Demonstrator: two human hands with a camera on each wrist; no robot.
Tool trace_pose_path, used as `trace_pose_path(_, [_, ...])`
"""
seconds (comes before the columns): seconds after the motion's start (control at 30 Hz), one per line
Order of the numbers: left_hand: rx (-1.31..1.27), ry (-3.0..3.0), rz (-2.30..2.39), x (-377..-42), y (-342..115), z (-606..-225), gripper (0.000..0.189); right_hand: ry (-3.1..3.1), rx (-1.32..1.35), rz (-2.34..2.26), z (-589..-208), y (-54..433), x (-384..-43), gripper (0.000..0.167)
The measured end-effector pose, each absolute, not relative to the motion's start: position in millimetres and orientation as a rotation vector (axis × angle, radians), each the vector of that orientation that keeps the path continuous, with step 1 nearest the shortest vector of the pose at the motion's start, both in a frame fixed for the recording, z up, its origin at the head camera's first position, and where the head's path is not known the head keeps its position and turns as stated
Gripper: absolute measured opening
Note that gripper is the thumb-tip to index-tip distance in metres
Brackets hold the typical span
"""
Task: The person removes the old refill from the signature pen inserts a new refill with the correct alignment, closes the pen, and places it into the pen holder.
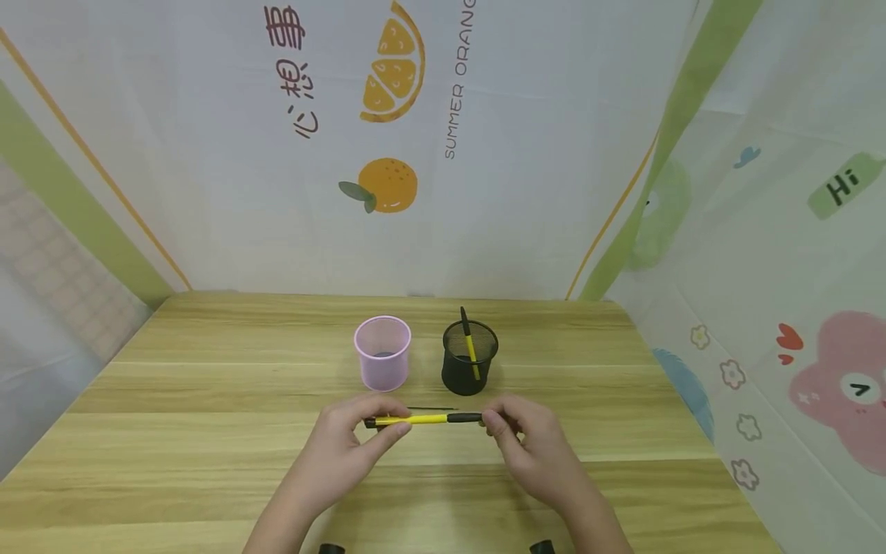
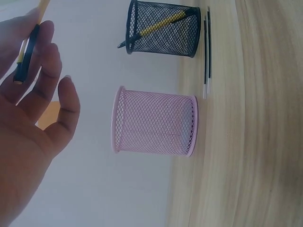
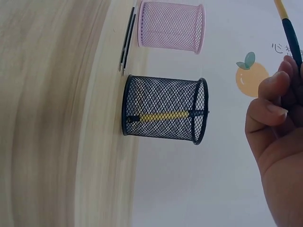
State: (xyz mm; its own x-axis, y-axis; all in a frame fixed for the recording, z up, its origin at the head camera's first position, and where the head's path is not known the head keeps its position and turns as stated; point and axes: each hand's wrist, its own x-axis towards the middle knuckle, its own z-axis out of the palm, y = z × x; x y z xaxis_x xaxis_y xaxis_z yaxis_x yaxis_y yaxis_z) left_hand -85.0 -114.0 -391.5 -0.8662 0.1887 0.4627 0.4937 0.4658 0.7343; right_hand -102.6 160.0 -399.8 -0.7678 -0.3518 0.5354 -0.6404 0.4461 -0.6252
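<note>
A yellow ballpoint pen (image 1: 429,419) with black ends is held level between both hands, above the table. My left hand (image 1: 349,438) pinches its black clip end between thumb and fingers. At the other side, the fingers and thumb of my right hand (image 1: 529,438) grip the tip of the black grip section, hiding the point. Behind the pen lie two thin dark refills (image 2: 209,47), side by side on the wood. A black mesh pen cup (image 1: 453,378) stands beyond the right hand, with a similar yellow and black pen (image 1: 471,348) leaning inside it.
Left of the black cup stands a pink mesh cup (image 1: 384,375), upright, with no pen showing in it. The wooden table (image 1: 208,431) runs back to a white printed curtain (image 1: 519,192). Another printed curtain (image 1: 734,254) borders the right side.
</note>
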Motion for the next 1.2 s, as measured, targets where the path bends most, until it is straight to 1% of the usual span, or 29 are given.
trace_pose_path(0.2, [-0.603, -2.376, -1.318, -86.8, -113.3, -394.1, 0.022, -2.455, 0.819, 1.289, -398.1, 158.7, -102.3, 0.03])
trace_pose_path(0.33, [-0.596, -2.349, -1.31, -86.9, -112.7, -393.6, 0.022, -2.481, 0.817, 1.332, -397.7, 157.4, -101.8, 0.015])
trace_pose_path(0.37, [-0.592, -2.344, -1.307, -87.0, -112.6, -393.6, 0.022, -2.471, 0.823, 1.341, -397.6, 156.9, -101.7, 0.014])
trace_pose_path(0.43, [-0.586, -2.336, -1.307, -86.9, -112.4, -393.5, 0.023, -2.427, 0.836, 1.354, -397.5, 156.0, -101.5, 0.024])
trace_pose_path(0.47, [-0.584, -2.335, -1.311, -86.7, -112.4, -393.3, 0.023, -2.396, 0.843, 1.35, -397.4, 155.6, -101.3, 0.026])
trace_pose_path(0.63, [-0.583, -2.317, -1.33, -85.3, -112.0, -393.0, 0.021, -2.278, 0.874, 1.325, -397.5, 154.1, -100.8, 0.021])
trace_pose_path(0.93, [-0.61, -2.277, -1.335, -84.9, -111.4, -392.8, 0.02, -2.212, 0.94, 1.331, -400.3, 154.0, -102.4, 0.024])
trace_pose_path(1.2, [-0.622, -2.297, -1.317, -85.8, -111.1, -393.4, 0.022, -2.224, 0.928, 1.27, -401.4, 154.0, -101.9, 0.017])
